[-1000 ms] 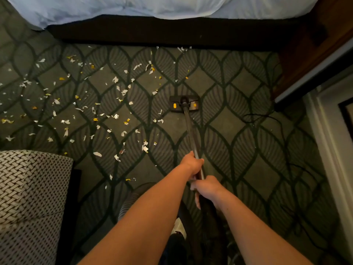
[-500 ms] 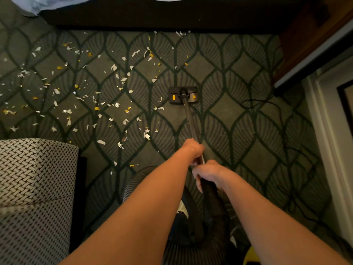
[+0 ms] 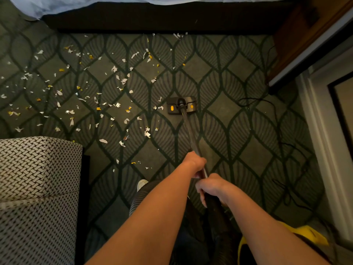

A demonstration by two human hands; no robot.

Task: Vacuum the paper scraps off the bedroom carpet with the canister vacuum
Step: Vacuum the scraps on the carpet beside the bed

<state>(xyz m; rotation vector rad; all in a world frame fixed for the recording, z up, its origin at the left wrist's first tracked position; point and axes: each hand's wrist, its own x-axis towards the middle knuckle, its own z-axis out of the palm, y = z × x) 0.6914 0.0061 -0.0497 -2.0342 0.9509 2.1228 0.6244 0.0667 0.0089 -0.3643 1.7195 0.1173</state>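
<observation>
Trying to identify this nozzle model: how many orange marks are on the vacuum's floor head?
2. Both are on top of the floor head: one orange mark left of the wand joint, the other right of it. Any on the front or underside would be hidden.

Dim light, dark green leaf-lattice carpet, bed with pale blue sheet over dark base, woven black-and-white seat across from the bed, wooden cabinet beside the bed, white door frame farther from the bed.
</observation>
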